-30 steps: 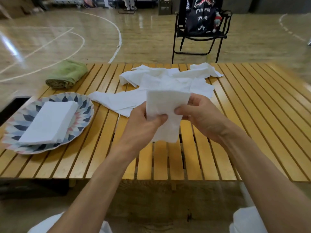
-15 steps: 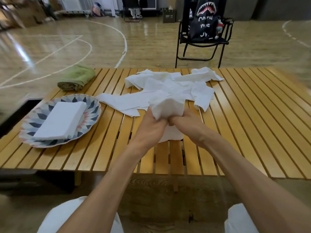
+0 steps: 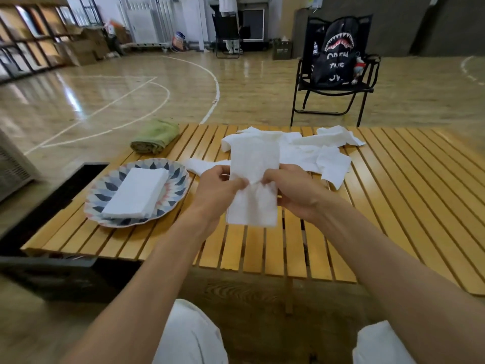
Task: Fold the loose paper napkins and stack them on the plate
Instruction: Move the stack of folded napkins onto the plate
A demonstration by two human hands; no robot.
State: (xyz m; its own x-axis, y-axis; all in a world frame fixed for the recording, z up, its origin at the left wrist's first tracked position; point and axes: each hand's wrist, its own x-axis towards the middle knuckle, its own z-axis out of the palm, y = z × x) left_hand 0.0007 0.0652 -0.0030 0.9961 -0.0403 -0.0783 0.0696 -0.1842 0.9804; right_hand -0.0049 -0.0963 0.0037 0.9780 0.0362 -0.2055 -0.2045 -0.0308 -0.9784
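A long white paper napkin (image 3: 253, 203) hangs upright above the slatted wooden table (image 3: 393, 206). My left hand (image 3: 217, 189) and my right hand (image 3: 294, 191) both pinch it at its middle, thumbs nearly touching. Behind it lies a pile of loose white napkins (image 3: 309, 151) across the table's far middle. To the left, a patterned plate (image 3: 173, 172) carries a neat stack of folded napkins (image 3: 139, 191).
A rolled green towel (image 3: 154, 136) lies at the far left corner of the table. A black folding chair (image 3: 333, 85) with a shark-print bag stands behind the table. A dark crate (image 3: 60, 195) sits by the table's left edge.
The napkin, bunched between my hands half a second ago, now stands stretched out as a long strip. My hands have risen slightly. The view has tilted up.
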